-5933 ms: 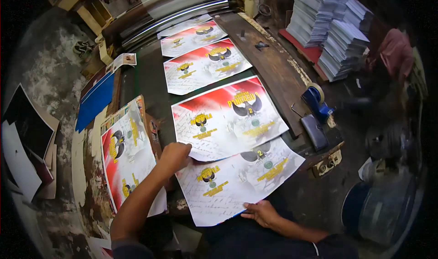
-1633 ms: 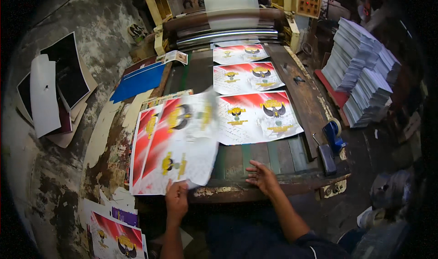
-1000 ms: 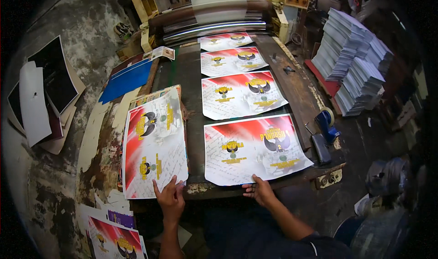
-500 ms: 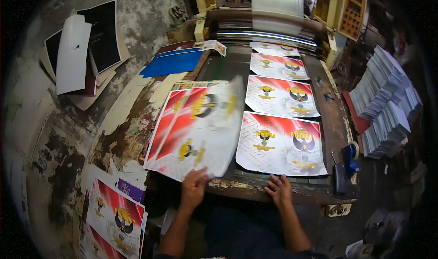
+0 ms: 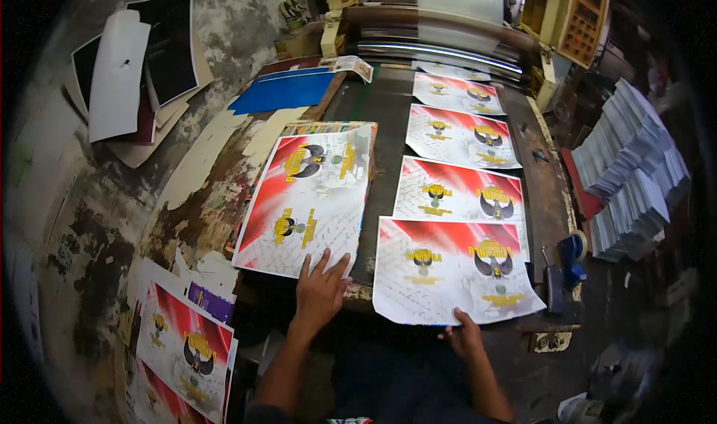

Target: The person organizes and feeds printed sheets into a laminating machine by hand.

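My right hand pinches the near edge of a red-and-white printed sheet, thumb on top and fingers underneath. The sheet overlaps another printed sheet behind it, and more of the same kind lie in a row toward the rollers. My left hand is open, its fingers spread at the near right corner of a stack of printed sheets. That stack lies turned sideways on the left of the worktable.
Metal rollers of a machine cross the far end. A blue tape dispenser sits at the right edge. White paper stacks stand farther right. Blue sheets lie at far left; another printed pile is at lower left.
The sheet that was lifted on the left now lies flat on the stack. My left hand has spread its fingers. My right hand has grasped the nearest row sheet and drawn it toward me.
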The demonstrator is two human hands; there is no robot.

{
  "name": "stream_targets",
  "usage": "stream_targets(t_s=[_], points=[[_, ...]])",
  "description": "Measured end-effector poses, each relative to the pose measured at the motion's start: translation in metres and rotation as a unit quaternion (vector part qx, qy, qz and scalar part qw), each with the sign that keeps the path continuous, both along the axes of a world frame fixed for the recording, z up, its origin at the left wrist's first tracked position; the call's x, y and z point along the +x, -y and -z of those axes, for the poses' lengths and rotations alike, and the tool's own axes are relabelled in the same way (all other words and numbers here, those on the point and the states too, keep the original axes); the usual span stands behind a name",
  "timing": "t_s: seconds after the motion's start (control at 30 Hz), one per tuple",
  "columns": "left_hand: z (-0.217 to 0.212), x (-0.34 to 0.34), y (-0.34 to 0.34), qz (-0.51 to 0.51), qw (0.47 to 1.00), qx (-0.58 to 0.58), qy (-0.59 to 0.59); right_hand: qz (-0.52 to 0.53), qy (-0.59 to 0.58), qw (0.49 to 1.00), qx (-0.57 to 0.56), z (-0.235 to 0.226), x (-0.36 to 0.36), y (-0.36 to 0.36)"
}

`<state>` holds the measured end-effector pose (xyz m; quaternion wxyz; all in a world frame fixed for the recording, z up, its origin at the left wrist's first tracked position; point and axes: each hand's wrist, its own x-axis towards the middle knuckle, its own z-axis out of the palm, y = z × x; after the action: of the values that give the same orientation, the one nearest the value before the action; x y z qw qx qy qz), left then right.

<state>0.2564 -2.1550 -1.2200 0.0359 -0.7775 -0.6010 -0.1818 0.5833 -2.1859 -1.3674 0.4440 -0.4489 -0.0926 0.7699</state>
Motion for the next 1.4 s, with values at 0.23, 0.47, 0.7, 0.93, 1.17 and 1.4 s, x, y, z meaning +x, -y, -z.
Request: stream_targets(t_s=[0.23, 0.47, 0.7, 0.93, 1.17, 1.4], points=[[0.019, -0.013, -0.010, 0.009, 0.995, 0.097, -0.001, -0.024, 0.025, 0.998, -0.051, 0.008, -0.016, 0.057], [0.036, -0.029, -0.007, -0.017, 0.988, 0.052, 0.144, 0.011, 0.007, 0.999, -0.051, 0.000, -0.027, 0.053], [0.030, -0.051, -0.009, 0.004, 0.965, -0.090, 0.247, 0.024, -0.017, 0.999, -0.021, 0.016, -0.029, 0.011], [0.031, -0.056, -0.016, -0.050, 0.926, -0.126, 0.353, 0.084, -0.010, 0.996, 0.012, 0.025, -0.039, -0.013], [0.043, -0.054, -0.021, -0.070, 0.849, -0.057, 0.520, 0.143, 0.008, 0.988, 0.055, 0.016, -0.052, -0.009], [0.052, -0.057, -0.023, -0.121, 0.811, -0.030, 0.571, 0.110, 0.070, 0.988, 0.087, 0.011, -0.054, -0.018]])
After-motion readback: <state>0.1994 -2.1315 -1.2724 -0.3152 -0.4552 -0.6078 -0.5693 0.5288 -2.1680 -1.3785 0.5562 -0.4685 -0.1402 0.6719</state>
